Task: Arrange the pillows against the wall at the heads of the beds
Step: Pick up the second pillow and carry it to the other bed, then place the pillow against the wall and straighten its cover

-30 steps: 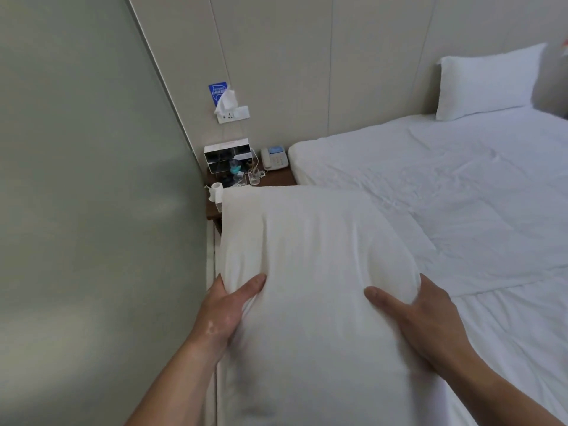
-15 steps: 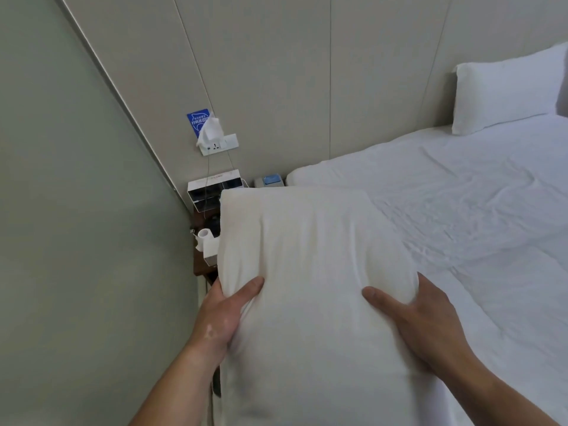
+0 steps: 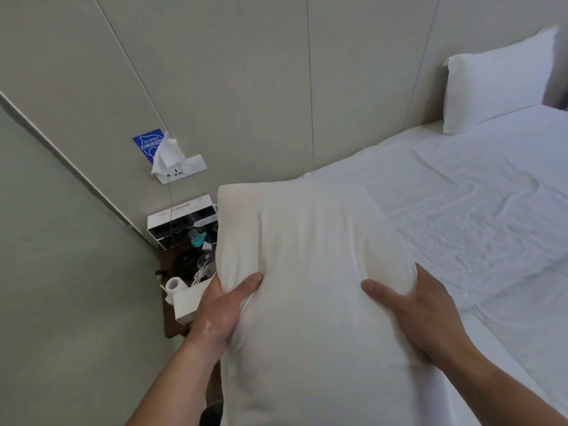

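Note:
I hold a large white pillow [image 3: 307,265] lengthwise in front of me, above the near left corner of the bed [image 3: 461,210]. My left hand [image 3: 219,309] grips its left edge, thumb on top. My right hand [image 3: 412,312] grips its right edge, thumb pressed into the fabric. A second white pillow [image 3: 495,78] leans upright against the panelled wall [image 3: 276,72] at the far right of the bed head.
A dark bedside table [image 3: 175,302] stands in the corner left of the bed, crowded with a black-and-white box [image 3: 175,222], a paper roll [image 3: 174,285], a tissue box and small items. A wall socket [image 3: 181,170] with tissue and blue sticker is above. A plain wall runs along the left.
The pillow and both hands have moved forward toward the bed head and the wall. The phone on the bedside table is now hidden behind the pillow.

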